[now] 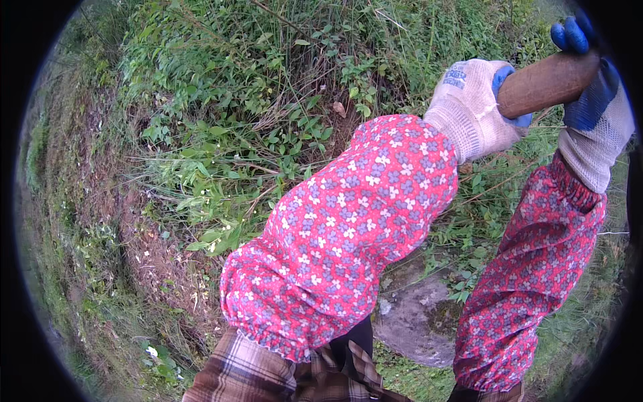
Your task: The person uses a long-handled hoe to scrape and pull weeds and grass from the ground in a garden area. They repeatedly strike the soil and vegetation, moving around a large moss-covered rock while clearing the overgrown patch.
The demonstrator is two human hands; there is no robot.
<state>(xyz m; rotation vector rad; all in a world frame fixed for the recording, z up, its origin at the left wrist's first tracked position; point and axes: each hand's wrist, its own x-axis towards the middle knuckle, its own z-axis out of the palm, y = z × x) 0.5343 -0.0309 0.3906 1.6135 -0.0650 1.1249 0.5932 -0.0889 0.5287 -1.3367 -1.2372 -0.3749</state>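
My left hand [474, 108] is at the upper right, in a pale knit work glove with a blue coated palm. Its fingers wrap around a thick brown wooden handle [550, 83]. At the far right rim, my right hand [598, 108] grips the same handle farther along, in a matching glove whose blue fingertips curl over the top. The handle slants up to the right, raised above the ground plants. Whatever the handle belongs to is hidden or outside the picture. Red floral sleeve covers [351, 216] reach over both forearms, above brown plaid cuffs.
Dense grass and leafy weeds [296, 130] grow on the ground ahead. A large grey rock [417, 311] lies low between my forearms. On the left, bare soil with dry litter [155, 261] runs through the plants. A thin twig [281, 20] crosses at the top.
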